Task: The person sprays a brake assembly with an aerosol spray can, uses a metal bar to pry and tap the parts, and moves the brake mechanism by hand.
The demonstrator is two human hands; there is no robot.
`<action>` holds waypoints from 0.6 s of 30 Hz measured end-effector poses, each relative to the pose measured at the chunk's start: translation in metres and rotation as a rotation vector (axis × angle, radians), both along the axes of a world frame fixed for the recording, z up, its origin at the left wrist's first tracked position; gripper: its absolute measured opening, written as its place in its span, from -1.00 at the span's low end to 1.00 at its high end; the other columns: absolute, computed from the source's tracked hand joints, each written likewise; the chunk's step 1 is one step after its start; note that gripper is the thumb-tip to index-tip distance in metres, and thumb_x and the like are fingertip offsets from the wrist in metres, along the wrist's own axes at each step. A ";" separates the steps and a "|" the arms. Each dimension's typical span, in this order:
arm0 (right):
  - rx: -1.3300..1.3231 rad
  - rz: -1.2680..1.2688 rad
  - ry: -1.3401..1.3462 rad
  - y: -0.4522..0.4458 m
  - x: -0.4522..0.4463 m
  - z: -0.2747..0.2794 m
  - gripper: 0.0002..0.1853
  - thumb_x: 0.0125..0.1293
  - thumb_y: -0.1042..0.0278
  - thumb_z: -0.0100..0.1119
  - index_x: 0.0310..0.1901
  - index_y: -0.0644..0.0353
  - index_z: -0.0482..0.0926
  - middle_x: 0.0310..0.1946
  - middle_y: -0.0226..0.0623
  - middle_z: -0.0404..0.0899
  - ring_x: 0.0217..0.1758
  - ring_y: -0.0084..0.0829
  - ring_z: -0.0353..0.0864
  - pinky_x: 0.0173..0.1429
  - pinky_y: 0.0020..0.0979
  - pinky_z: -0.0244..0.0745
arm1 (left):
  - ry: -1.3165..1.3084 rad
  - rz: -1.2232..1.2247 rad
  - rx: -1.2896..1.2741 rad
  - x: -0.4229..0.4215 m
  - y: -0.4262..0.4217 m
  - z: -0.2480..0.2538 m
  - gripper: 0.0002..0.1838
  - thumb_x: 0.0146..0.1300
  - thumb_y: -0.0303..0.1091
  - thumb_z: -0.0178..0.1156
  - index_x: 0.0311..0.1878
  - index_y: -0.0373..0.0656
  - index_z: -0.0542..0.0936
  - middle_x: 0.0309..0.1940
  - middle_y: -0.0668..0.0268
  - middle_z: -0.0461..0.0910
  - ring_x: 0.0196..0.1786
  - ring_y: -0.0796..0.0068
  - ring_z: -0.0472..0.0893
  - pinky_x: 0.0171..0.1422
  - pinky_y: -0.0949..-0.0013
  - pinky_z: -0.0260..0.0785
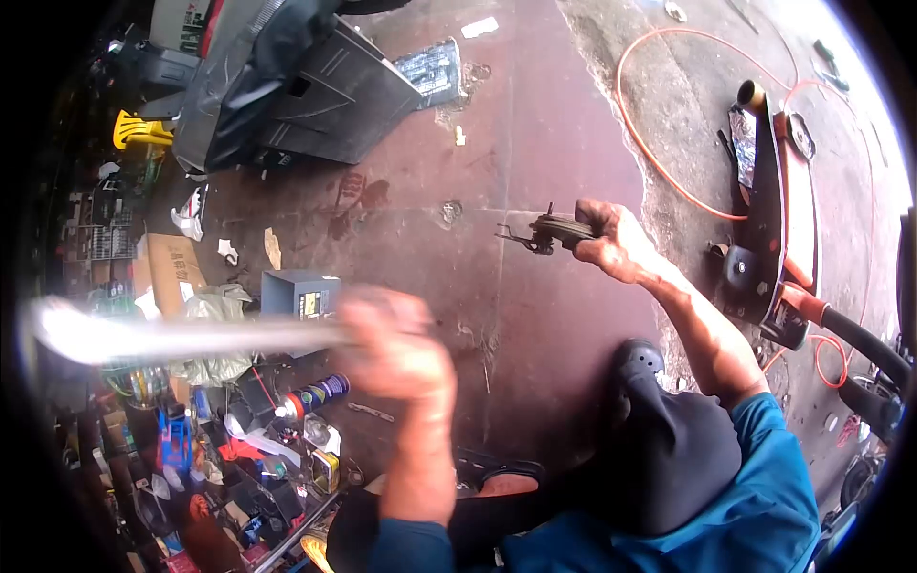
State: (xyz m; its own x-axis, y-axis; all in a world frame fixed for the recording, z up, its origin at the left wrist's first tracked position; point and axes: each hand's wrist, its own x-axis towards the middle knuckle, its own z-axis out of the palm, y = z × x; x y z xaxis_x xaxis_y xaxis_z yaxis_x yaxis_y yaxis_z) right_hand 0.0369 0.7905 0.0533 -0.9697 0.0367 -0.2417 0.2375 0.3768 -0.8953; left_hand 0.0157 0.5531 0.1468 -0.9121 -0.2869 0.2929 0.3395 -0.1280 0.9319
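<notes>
My left hand [396, 344] is closed around a long silver tool [201, 339] that points left. Motion smears both; the tool's far end looks wider and rounded, like a wrench, but its exact kind is unclear. To the right and farther forward, my right hand [611, 241] grips a dark metal part [562, 229] by its near end. Thin bent prongs stick out of the part on its left side, over the brown-red floor [478, 172]. The tool and the part are well apart.
A spray can [313, 395] and a dark box [298, 294] sit left of my legs, beside cluttered tools and parts. A large black plastic panel [334, 95] lies at upper left. On the right are a floor jack [798, 201] and an orange hose [626, 105].
</notes>
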 end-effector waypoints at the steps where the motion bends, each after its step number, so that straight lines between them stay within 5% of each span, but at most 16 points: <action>1: -0.033 0.000 -0.021 0.000 0.001 -0.004 -0.73 -0.09 0.33 0.15 -0.34 0.28 0.45 -0.55 -0.12 0.46 -0.41 -0.20 0.50 -0.25 -0.21 0.39 | -0.276 -0.101 -0.163 0.010 -0.009 -0.028 -0.64 0.36 -0.13 0.19 -0.52 -0.11 0.48 -0.71 0.47 0.32 -0.65 0.64 0.28 -0.59 0.45 0.09; 4: 0.252 0.109 0.349 0.007 0.004 -0.010 -0.75 -0.08 0.35 0.17 -0.35 0.26 0.44 -0.53 -0.19 0.49 -0.39 -0.32 0.50 -0.25 -0.28 0.37 | -1.123 -0.408 -0.622 0.031 -0.032 -0.109 -0.73 0.27 -0.20 0.31 -0.45 -0.16 0.58 -0.65 0.48 0.38 -0.56 0.69 0.30 -0.54 0.40 0.14; 5: -0.101 -0.017 0.217 0.013 0.008 -0.012 -0.82 -0.07 0.44 0.19 -0.42 0.20 0.39 -0.55 -0.39 0.38 -0.41 -0.50 0.37 -0.30 -0.40 0.27 | -0.758 -0.308 -0.681 0.016 -0.038 -0.090 -0.72 0.28 -0.20 0.27 -0.49 -0.10 0.52 -0.77 0.52 0.32 -0.78 0.66 0.24 -0.73 0.45 0.03; 6: -0.463 -0.138 0.072 0.014 0.016 -0.013 -0.81 -0.06 0.52 0.21 -0.49 0.14 0.34 -0.57 -0.58 0.27 -0.43 -0.69 0.25 -0.36 -0.52 0.17 | -0.631 -0.218 -0.582 -0.006 -0.027 -0.035 -0.66 0.31 -0.15 0.26 -0.54 -0.06 0.47 -0.77 0.56 0.28 -0.75 0.69 0.23 -0.70 0.48 0.03; 7: -0.419 -0.086 0.071 0.018 0.022 -0.011 -0.79 -0.06 0.53 0.21 -0.51 0.13 0.33 -0.57 -0.58 0.26 -0.43 -0.70 0.24 -0.36 -0.53 0.17 | -0.657 -0.057 -0.413 -0.018 -0.016 0.017 -0.60 0.33 -0.11 0.25 -0.59 -0.01 0.40 -0.77 0.56 0.22 -0.74 0.70 0.21 -0.67 0.50 0.03; 12: -0.430 -0.079 0.144 0.030 0.017 -0.007 -0.76 -0.07 0.53 0.21 -0.54 0.13 0.28 -0.57 -0.58 0.25 -0.45 -0.69 0.22 -0.38 -0.54 0.14 | -0.250 0.055 -0.045 0.023 0.024 -0.027 -0.65 0.37 -0.32 0.16 -0.57 -0.12 0.40 -0.79 0.50 0.26 -0.77 0.65 0.25 -0.69 0.46 0.07; 16: -0.384 -0.149 0.181 0.042 0.021 -0.004 -0.73 -0.10 0.54 0.22 -0.57 0.11 0.25 -0.58 -0.56 0.23 -0.48 -0.68 0.21 -0.39 -0.54 0.15 | -0.957 -0.449 -0.531 0.031 0.001 -0.063 -0.73 0.29 -0.23 0.26 -0.43 -0.19 0.53 -0.78 0.49 0.26 -0.78 0.61 0.30 -0.69 0.47 0.16; 18: -0.513 -0.210 0.123 0.048 0.031 -0.011 -0.72 -0.11 0.54 0.21 -0.58 0.11 0.24 -0.58 -0.56 0.22 -0.48 -0.68 0.21 -0.39 -0.53 0.14 | -0.667 -0.087 -0.338 -0.009 -0.005 0.007 -0.66 0.36 -0.15 0.21 -0.51 -0.12 0.51 -0.79 0.55 0.19 -0.74 0.69 0.22 -0.64 0.50 0.11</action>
